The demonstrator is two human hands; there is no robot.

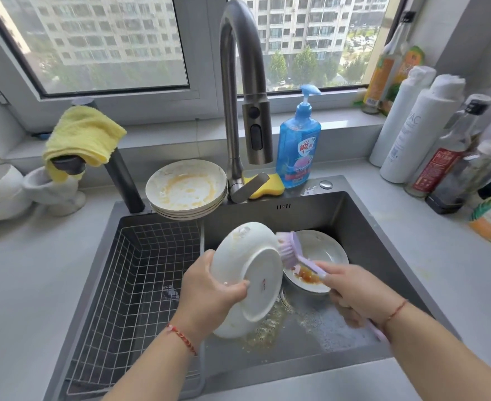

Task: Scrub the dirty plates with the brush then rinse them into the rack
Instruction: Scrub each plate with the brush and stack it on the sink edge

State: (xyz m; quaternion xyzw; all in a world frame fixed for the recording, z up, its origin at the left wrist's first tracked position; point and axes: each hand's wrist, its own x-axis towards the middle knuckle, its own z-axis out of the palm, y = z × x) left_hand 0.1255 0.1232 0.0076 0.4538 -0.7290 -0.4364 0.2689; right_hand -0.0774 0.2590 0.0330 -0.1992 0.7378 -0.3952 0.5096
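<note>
Over the dark steel sink [363, 224] we hold a white glazed plate [245, 277] tilted on edge, its round foot ring facing us. Our left hand [209, 290] grips its rim at nine o'clock, thumb curled across the underside. Our right hand [357, 290] is closed around the handle of a lilac plastic brush [289, 250], whose ribbed bristle head touches the plate's edge at two o'clock. The handle's far end juts past the wrist, partly hidden.

Behind the brush, at three o'clock from the held plate, a second plate [322, 250] lies in the basin with brown sauce pooled in it; the brush and our fingers cover part of it. Foam and greasy scraps speckle the wet basin floor.

At nine o'clock a wire-grid rack [128, 273] fills the sink's left side. At twelve o'clock a stack of smeared plates [186, 189] sits on the sink's back ledge beside the curved brushed-metal faucet [238, 91]. A yellow sponge [270, 186] and a blue soap pump bottle [297, 140] stand behind it. A yellow cloth [83, 137] drapes at ten o'clock. Bottles [420, 131] crowd the pale grey counter at two o'clock, some cut off by the frame. Windows show apartment blocks.
</note>
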